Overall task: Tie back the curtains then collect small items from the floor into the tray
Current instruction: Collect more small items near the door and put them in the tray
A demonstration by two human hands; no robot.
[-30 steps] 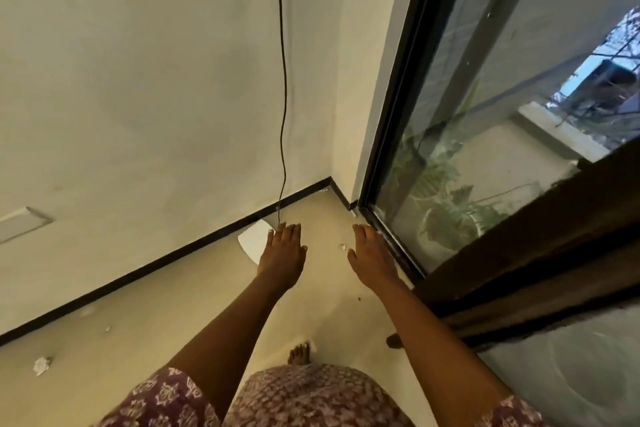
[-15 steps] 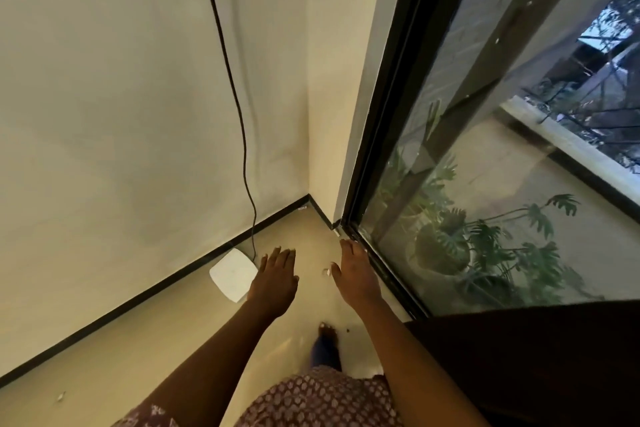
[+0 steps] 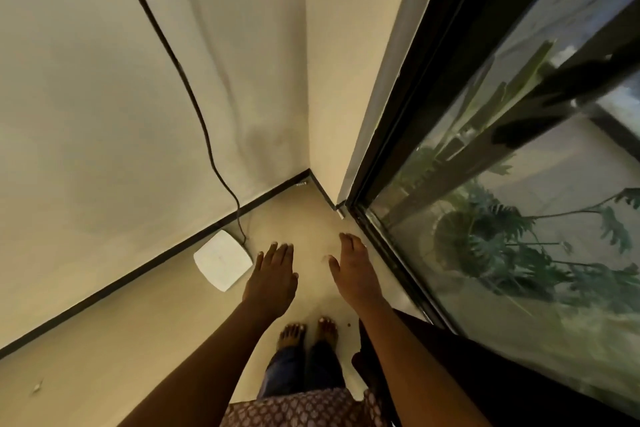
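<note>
Dark brown curtain fabric [image 3: 408, 367] hangs below the right hand [image 3: 353, 274] — no tie visible. Both hands, left hand [image 3: 272, 276] included, flat-open and empty. Small white scrap [image 3: 37, 387] lies on the floor far left; no tray seen. Collection apparently unstarted.

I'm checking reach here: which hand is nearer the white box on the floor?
Left. The left hand hangs just right of the white box; the right hand is farther right, by the window frame.

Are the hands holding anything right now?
No. The left hand and the right hand are both open, fingers stretched out flat above the floor, with nothing in either one.
</note>
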